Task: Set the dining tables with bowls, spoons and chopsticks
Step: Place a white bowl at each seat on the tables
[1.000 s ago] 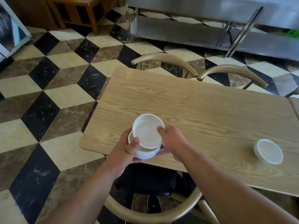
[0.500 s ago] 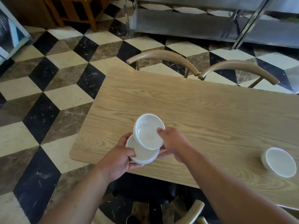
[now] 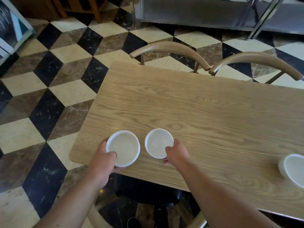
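Near the tabletop's [image 3: 197,104] near-left corner, I had both hands on white bowls. The left hand [image 3: 102,163] gripped a stack of bowls [image 3: 123,148]: its thumb hooked over the near rim into the top bowl and its fingers curled underneath. A second rim showed at the stack's right side, so I counted at least two nested bowls. I could not tell whether the stack rested on the wood or hung just above it.

Just beside it, towards the right and apart from it by a narrow strip of bare wood, the right hand [image 3: 176,153] held a single bowl [image 3: 158,143]. The thumb lay on its near-right rim and the fingertips were tucked beneath it. This bowl sat upright, mouth up, low over the tabletop a little in from the near edge; I could not make out contact with the surface.

A third bowl [image 3: 294,168] stood on the tabletop well apart from these, along the near edge at the right, partly cut off by the frame.

Two curved wooden chair backs, the left chair back [image 3: 169,48] and the right chair back [image 3: 256,60], stood against the far edge, their ends nearly touching. Below the near edge I saw a dark chair seat [image 3: 148,191]. Beyond lay a checkered floor [image 3: 49,96] and steel shelving [image 3: 197,12].
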Action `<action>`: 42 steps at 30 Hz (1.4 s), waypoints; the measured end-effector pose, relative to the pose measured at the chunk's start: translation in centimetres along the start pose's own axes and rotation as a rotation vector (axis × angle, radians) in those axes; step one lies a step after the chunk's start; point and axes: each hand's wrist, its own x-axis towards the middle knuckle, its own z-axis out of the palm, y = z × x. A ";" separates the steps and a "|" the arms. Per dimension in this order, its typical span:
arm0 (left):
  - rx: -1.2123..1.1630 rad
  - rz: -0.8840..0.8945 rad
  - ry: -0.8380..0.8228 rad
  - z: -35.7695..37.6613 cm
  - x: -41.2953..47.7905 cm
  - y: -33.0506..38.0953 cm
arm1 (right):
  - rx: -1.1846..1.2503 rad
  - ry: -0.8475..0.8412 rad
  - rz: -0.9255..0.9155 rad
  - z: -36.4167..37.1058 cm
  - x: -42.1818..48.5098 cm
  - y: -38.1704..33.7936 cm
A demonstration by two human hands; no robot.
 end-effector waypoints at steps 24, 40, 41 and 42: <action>-0.109 0.210 -0.221 -24.0 2.8 7.4 | -0.161 -0.154 -0.304 23.9 -15.2 -19.9; -0.196 0.082 -0.324 -52.8 14.4 14.6 | 0.085 -0.080 -0.101 50.1 -17.3 -37.2; -0.194 0.075 -0.335 -52.6 15.3 15.8 | 0.098 -0.081 -0.097 49.7 -16.5 -38.0; -0.191 0.076 -0.350 -52.3 16.3 17.1 | 0.119 -0.083 -0.094 49.3 -15.6 -39.0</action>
